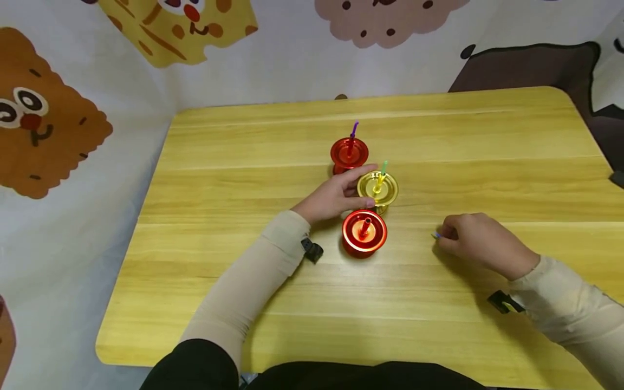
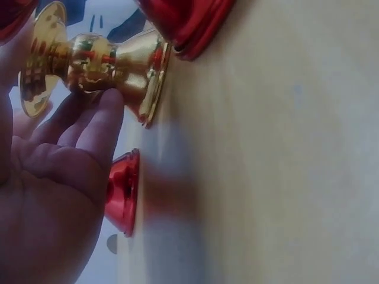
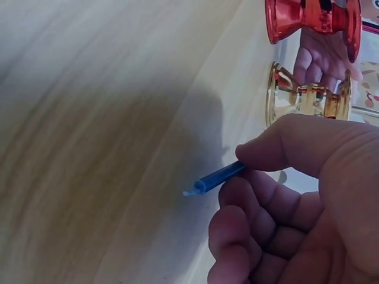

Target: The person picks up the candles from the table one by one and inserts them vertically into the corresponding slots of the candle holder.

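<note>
Head view: wooden table (image 1: 244, 179) fills the frame, with three shiny candle holders clustered at centre.

Left hand (image 1: 336, 196) sits at frame centre, fingers curled round the stem of the gold holder (image 1: 377, 188). Left wrist view confirms it: fingertips (image 2: 109, 106) press on the gold stem, upper left of that frame, and the holder's base stands flat on the table. A yellow candle (image 1: 379, 183) with a green tip stands in the gold holder, leaning a bit right.

Far red holder (image 1: 349, 153) is just above the left hand and carries a red candle (image 1: 352, 138) with a purple tip. Near red holder (image 1: 364, 233) is just below the gold one and holds a short red candle (image 1: 365, 227). All three holders stand close together; from above I can't tell whether their rims touch.

Right hand (image 1: 480, 242) is right of centre, well apart from the holders, knuckles up and low over the table. It pinches a blue candle (image 3: 216, 177) between thumb and forefinger, other fingers curled under. In the right wrist view the candle's tip points left at frame centre, seemingly just off the wood; the blur makes contact hard to judge. Head view shows only a small blue bit at the fingertips.

Both forearms wear beige sleeves (image 1: 253, 281).
</note>
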`<action>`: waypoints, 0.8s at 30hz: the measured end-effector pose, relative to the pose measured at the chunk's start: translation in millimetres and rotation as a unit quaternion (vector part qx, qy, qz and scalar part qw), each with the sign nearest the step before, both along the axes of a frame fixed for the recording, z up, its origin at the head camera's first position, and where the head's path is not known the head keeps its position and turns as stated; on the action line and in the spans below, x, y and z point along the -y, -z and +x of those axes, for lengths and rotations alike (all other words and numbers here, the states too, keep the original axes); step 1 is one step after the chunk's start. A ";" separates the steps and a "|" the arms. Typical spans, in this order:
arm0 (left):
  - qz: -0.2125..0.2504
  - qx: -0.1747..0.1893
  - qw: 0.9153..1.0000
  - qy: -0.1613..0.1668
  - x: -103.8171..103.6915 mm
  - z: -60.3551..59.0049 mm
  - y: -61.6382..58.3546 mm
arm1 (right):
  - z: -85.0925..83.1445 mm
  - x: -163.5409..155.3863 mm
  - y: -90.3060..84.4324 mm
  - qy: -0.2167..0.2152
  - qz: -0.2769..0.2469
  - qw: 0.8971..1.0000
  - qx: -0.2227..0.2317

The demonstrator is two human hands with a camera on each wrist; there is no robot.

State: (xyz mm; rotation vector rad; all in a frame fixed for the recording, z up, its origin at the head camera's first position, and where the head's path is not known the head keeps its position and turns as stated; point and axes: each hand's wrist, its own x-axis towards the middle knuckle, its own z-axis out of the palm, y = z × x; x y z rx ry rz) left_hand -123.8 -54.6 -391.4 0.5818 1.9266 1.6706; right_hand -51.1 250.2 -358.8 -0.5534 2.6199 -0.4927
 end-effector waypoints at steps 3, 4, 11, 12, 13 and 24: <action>0.001 0.007 1.000 -0.009 -0.3 0.9 1.5 | 1.4 0.8 -0.7 0.004 -0.001 1.000 -0.003; 0.003 0.012 1.000 -0.013 0.1 1.7 1.9 | 1.6 0.9 -1.0 0.004 -0.001 1.000 -0.005; 0.041 0.011 0.998 -0.037 17.4 8.8 2.7 | 2.8 0.6 -2.0 0.015 0.000 1.000 -0.008; 0.044 0.006 0.998 -0.040 21.3 10.4 2.6 | 2.6 0.0 -1.7 0.016 -0.001 1.000 -0.007; 0.048 0.003 0.998 -0.041 25.2 12.5 2.5 | 2.6 0.0 -1.4 0.015 -0.002 1.000 -0.008; 0.014 0.033 0.999 0.038 35.7 56.6 -4.8 | 3.5 0.9 -0.1 0.009 -0.008 1.000 -0.013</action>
